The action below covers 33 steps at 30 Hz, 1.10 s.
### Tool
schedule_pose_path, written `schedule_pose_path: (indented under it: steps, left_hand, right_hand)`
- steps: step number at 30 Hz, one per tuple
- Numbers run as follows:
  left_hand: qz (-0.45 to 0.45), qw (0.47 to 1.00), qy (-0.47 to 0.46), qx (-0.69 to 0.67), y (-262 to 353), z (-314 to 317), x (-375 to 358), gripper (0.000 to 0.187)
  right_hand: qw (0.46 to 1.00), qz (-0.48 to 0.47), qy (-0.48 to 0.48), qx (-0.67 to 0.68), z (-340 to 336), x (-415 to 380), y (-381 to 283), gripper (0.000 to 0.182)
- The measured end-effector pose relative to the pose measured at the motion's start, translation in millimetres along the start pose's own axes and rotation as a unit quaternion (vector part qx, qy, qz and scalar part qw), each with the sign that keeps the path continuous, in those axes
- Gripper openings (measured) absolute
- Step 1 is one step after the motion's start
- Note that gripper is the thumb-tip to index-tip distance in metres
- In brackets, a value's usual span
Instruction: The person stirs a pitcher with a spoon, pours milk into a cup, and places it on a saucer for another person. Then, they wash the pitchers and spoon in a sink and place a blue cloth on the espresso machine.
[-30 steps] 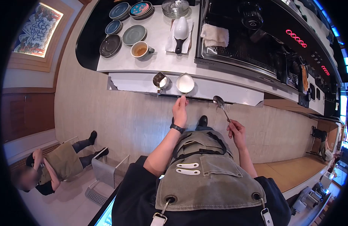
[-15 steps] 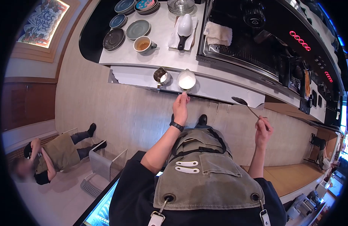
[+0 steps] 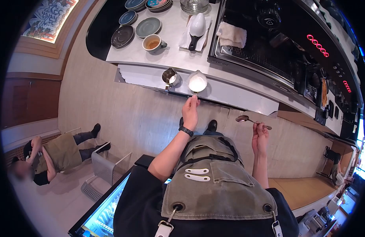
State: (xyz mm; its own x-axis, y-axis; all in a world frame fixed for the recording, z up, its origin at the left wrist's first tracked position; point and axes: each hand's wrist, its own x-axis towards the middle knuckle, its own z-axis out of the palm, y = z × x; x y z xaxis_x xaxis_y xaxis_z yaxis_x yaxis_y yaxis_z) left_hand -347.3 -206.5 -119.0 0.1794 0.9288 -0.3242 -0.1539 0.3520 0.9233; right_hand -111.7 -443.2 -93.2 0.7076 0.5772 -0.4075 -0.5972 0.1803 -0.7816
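Observation:
My left hand (image 3: pixel 191 111) is closed round the handle of a milk pitcher (image 3: pixel 197 82) with white milk or foam in it. The pitcher is at the lower counter ledge. Beside it on the left stands a smaller metal pitcher (image 3: pixel 169 76) with some white inside. In my right hand (image 3: pixel 260 135) a metal spoon (image 3: pixel 245 119) is pinched by its handle, its bowl pointing left, over the floor in front of the counter. A cup of coffee (image 3: pixel 152 43) sits on the upper counter, beyond the small pitcher.
Saucers (image 3: pixel 148 27) are stacked at the back left, with glass dishes (image 3: pixel 194 6) beside them. A white scoop-like tool with a black handle (image 3: pixel 196 27) lies on a napkin. A folded cloth (image 3: pixel 232 34) rests on the espresso machine (image 3: pixel 261 55). A person (image 3: pixel 60 156) is at left near a chair (image 3: pixel 103 169).
My right hand has moved left with the spoon, which has turned from slanting to nearly level. My left hand keeps its hold on the pitcher.

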Motion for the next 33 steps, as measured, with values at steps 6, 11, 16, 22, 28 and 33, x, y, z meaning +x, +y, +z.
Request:
schedule_pose_path:
  steps: [6,11,16,22,28,33]
  left_hand:
    - [-0.008,0.999,-0.007,0.051,-11.1,-6.0,4.3,0.039]
    - [0.004,0.998,-0.013,0.064,-27.4,-10.1,10.8,0.040]
    - [-0.023,0.998,-0.014,0.063,-29.2,-17.1,8.0,0.038]
    - [-0.019,0.997,-0.022,0.066,-32.2,-12.8,3.4,0.038]
    - [-0.015,0.998,-0.017,0.061,-35.3,-7.5,2.2,0.038]
    - [-0.026,0.997,-0.013,0.065,-30.9,-5.7,8.0,0.040]
  right_hand:
    - [0.999,-0.008,-0.041,-0.007,19.0,-8.2,-3.7,0.020]
    - [1.000,0.018,-0.021,-0.011,25.7,-11.2,-8.9,0.024]
    - [1.000,0.011,-0.025,-0.014,28.1,-16.2,-6.4,0.020]
    - [0.999,0.012,-0.020,-0.024,33.0,-16.0,-5.8,0.019]
    - [0.999,0.014,-0.033,-0.036,36.6,-12.5,-9.2,0.020]
    - [0.999,0.016,-0.029,-0.037,39.6,-10.5,-12.7,0.020]
